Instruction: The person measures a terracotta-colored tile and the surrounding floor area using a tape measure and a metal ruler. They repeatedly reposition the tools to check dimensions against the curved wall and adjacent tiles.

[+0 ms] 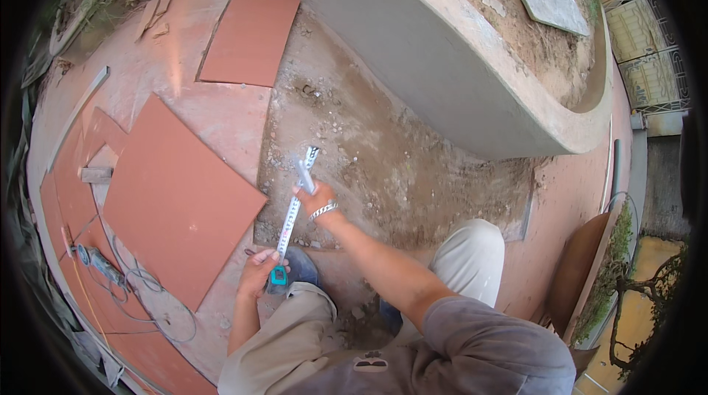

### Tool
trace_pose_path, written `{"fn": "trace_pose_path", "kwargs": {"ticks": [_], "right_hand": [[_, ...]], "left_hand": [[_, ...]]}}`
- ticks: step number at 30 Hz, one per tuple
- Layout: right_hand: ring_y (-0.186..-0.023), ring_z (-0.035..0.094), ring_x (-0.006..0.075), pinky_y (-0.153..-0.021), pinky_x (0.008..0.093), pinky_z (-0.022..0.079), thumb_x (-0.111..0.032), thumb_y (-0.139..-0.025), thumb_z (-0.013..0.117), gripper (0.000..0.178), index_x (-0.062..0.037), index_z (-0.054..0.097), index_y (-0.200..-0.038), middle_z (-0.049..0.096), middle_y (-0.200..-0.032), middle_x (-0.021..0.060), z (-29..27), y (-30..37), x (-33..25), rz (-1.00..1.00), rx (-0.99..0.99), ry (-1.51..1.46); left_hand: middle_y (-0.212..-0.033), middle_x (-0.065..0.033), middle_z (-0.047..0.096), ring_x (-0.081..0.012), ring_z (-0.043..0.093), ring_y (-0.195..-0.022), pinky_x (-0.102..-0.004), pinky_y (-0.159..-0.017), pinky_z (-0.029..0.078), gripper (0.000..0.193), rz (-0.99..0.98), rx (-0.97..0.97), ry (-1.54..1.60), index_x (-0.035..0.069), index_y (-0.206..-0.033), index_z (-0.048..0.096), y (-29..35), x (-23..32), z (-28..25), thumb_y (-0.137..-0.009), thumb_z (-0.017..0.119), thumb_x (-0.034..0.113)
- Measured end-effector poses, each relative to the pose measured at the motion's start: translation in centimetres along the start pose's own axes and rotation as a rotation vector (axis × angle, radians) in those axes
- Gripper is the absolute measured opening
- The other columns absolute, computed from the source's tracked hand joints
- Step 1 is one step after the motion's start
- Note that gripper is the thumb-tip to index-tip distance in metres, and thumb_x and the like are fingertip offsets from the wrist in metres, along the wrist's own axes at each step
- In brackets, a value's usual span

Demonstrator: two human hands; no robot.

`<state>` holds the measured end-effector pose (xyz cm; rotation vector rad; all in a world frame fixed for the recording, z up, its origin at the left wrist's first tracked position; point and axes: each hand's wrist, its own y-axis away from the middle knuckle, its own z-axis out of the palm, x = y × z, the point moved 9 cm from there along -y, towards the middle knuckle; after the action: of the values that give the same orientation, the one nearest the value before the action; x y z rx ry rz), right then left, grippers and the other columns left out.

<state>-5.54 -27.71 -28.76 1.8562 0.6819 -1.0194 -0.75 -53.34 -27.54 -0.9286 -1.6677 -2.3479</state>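
My left hand is closed around a teal tape measure, low in front of my left knee. Its white blade is drawn out and slants up and away over the bare ground. My right hand, below a silver chain bracelet, grips a short silvery bar-like tool against the blade near its far end; the tool's exact kind is too blurred to tell. Just left of the blade lies a large reddish tile, one corner pointing toward my hands.
A curved concrete wall borders the rough dirt bed. Another reddish tile lies at the far end. On the left are an angle grinder with coiled cable, a small block and a long metal bar.
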Motion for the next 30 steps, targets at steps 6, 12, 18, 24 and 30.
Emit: {"fn": "trace_pose_path", "kwargs": {"ticks": [6, 12, 18, 24, 30], "right_hand": [[-0.071, 0.068, 0.0228, -0.067, 0.0390, 0.053, -0.033, -0.085, 0.077, 0.037, 0.0032, 0.071, -0.094, 0.072, -0.080, 0.0127, -11.4, -5.0, 3.9, 0.237, 0.374, -0.150], [-0.060, 0.063, 0.0183, -0.054, 0.0336, 0.049, -0.028, -0.086, 0.079, 0.035, 0.0028, 0.066, -0.095, 0.068, -0.075, 0.0102, -18.4, -7.9, 9.1, 0.327, 0.616, -0.344], [-0.055, 0.060, 0.0147, -0.049, 0.0301, 0.048, -0.027, -0.088, 0.076, 0.030, -0.0002, 0.064, -0.095, 0.066, -0.072, 0.0069, -16.0, -7.6, 11.0, 0.337, 0.556, -0.315], [-0.055, 0.063, 0.0172, -0.052, 0.0323, 0.048, -0.026, -0.088, 0.076, 0.032, 0.0044, 0.067, -0.094, 0.068, -0.072, 0.0093, -15.0, -7.9, 9.6, 0.336, 0.420, -0.191], [-0.053, 0.060, 0.0156, -0.048, 0.0312, 0.045, -0.026, -0.089, 0.075, 0.030, 0.0016, 0.065, -0.093, 0.066, -0.070, 0.0078, -14.9, -8.1, 10.0, 0.362, 0.420, -0.190]], "left_hand": [[-0.085, -0.0064, 0.072, -0.0125, 0.066, -0.076, -0.0271, -0.070, 0.053, 0.021, 0.005, 0.026, -0.312, 0.000, -0.103, 0.072, 2.5, -0.3, -5.4, -0.093, 0.069, 0.018], [-0.077, -0.0006, 0.068, -0.0092, 0.059, -0.070, -0.0255, -0.067, 0.048, 0.014, 0.088, 0.184, -0.500, 0.002, -0.092, 0.074, 2.9, -0.8, -11.9, -0.092, 0.068, 0.015], [-0.074, -0.0002, 0.066, -0.0085, 0.057, -0.068, -0.0265, -0.065, 0.047, 0.014, 0.190, 0.291, -0.625, 0.002, -0.086, 0.073, -0.2, -1.1, -12.7, -0.091, 0.065, 0.012], [-0.078, -0.0002, 0.067, -0.0107, 0.058, -0.073, -0.0272, -0.071, 0.048, 0.013, 0.198, 0.333, -0.657, 0.001, -0.090, 0.073, -1.0, -0.6, -11.1, -0.091, 0.066, 0.012], [-0.099, -0.0130, 0.072, -0.0203, 0.066, -0.099, -0.0323, -0.086, 0.049, 0.014, 0.314, 0.386, -0.686, -0.001, -0.089, 0.074, -1.0, 1.2, -9.7, -0.087, 0.068, 0.011]]}}
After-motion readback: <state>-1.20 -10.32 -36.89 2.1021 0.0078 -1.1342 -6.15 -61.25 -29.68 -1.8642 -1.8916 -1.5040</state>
